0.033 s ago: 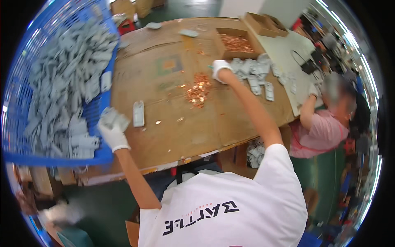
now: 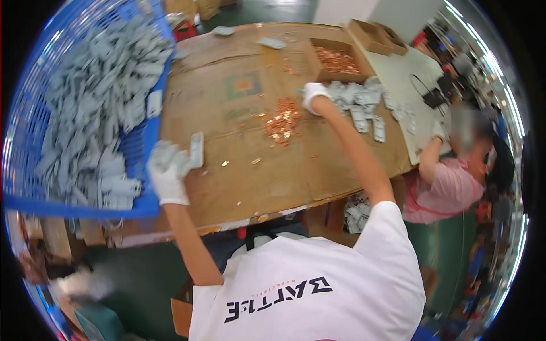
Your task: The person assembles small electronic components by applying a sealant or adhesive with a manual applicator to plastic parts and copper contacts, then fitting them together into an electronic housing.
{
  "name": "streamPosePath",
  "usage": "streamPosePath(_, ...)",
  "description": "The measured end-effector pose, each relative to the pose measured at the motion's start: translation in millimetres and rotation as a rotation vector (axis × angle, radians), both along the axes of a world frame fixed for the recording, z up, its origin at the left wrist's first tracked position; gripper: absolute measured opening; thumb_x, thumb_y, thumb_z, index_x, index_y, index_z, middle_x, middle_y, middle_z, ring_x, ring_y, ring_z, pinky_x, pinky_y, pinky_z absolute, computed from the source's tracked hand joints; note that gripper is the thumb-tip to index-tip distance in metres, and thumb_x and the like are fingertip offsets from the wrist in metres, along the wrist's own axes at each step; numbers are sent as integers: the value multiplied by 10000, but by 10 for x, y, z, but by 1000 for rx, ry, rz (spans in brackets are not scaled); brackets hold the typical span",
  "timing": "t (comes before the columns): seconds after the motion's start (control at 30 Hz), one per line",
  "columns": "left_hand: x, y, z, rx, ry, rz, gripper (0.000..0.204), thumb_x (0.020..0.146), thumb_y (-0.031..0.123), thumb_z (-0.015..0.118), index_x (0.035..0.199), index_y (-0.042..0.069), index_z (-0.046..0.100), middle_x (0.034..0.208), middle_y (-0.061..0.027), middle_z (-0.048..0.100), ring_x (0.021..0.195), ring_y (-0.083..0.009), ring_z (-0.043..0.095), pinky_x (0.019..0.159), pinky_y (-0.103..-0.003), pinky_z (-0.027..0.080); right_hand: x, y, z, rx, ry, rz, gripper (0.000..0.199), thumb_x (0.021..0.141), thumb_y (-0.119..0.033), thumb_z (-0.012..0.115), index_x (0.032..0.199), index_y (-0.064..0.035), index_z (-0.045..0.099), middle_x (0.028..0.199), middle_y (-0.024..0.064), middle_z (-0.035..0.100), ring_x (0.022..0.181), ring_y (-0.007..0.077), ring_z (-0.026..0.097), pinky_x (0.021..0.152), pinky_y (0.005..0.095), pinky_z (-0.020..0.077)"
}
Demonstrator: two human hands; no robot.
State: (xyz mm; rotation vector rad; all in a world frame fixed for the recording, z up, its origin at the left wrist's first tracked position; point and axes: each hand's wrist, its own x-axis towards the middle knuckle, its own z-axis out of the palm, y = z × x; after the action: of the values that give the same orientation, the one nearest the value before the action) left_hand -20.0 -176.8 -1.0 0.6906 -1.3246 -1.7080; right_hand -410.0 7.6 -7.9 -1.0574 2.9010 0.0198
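Observation:
My left hand (image 2: 168,177), in a white glove, is closed around several grey plastic housings (image 2: 170,156) at the right edge of the blue basket (image 2: 157,136). Beside it, a single grey housing (image 2: 197,150) lies on the cardboard-covered table (image 2: 244,182). My right hand (image 2: 316,98), gloved too, is pinched at the far side of a loose pile of small copper pieces (image 2: 282,123). A thin greenish thing (image 2: 301,91) sticks out from its fingers; its kind is unclear. More grey housings (image 2: 359,99) lie in a group just right of that hand.
Grey housings (image 2: 96,91) heap up inside the basket at left. A cardboard box (image 2: 335,76) of copper pieces stands at the far right. Another person (image 2: 443,182) in pink works at a pale side table (image 2: 406,71). Two grey housings (image 2: 272,43) lie near the far edge.
My left hand has shifted slightly right with its grey housings, closer to the single one on the table. The whole view has moved a little; my right hand stays beside the copper pile.

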Motion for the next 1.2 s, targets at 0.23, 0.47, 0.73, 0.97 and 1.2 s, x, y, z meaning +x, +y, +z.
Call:
streamPosePath(0.23, -242, 1131, 208, 46, -81, -124, 520, 740, -71, 574, 1247, 5, 484, 1200, -97, 560, 1135, -186, 544, 977, -307, 435, 2185, 255, 783, -911, -635, 503, 268, 701, 43, 597, 931, -59, 691, 851, 69, 676, 682, 120, 593, 648, 259, 482)
streamPosePath(0.47, -331, 1564, 340, -254, -333, -107, 453, 785, -98, 532, 1213, 51, 536, 1158, -77, 640, 1098, -178, 594, 954, -305, 452, 2695, 418, 512, -958, -107, 494, 268, 684, -6, 667, 935, -86, 623, 872, 97, 644, 762, 274, 651, 661, 332, 527)
streamPosePath(0.73, -194, 1856, 196, -310, -548, -102, 392, 820, -31, 613, 1202, 13, 537, 1091, -125, 652, 1010, -179, 623, 893, -312, 482, 2872, 596, 379, -837, -42, 199, 247, 728, -113, 666, 959, -131, 581, 852, 56, 598, 768, 254, 638, 653, 345, 523)
streamPosePath(0.97, 136, 2027, 79, -499, -650, -302, 376, 803, -32, 586, 1172, 39, 566, 971, -203, 670, 920, -298, 681, 786, -354, 514, 2702, 974, 219, -560, -906, 222, 301, 774, -172, 656, 1047, -87, 562, 968, 145, 643, 920, 330, 625, 792, 389, 490)
streamPosePath(1.2, 277, 2111, 222, -447, -808, -501, 364, 791, 18, 615, 1152, 15, 569, 949, -194, 684, 903, -273, 687, 786, -329, 514, 2899, 1209, 160, -566, -1063, 130, 367, 731, -185, 629, 1069, -45, 598, 957, 169, 667, 913, 317, 641, 798, 372, 499)
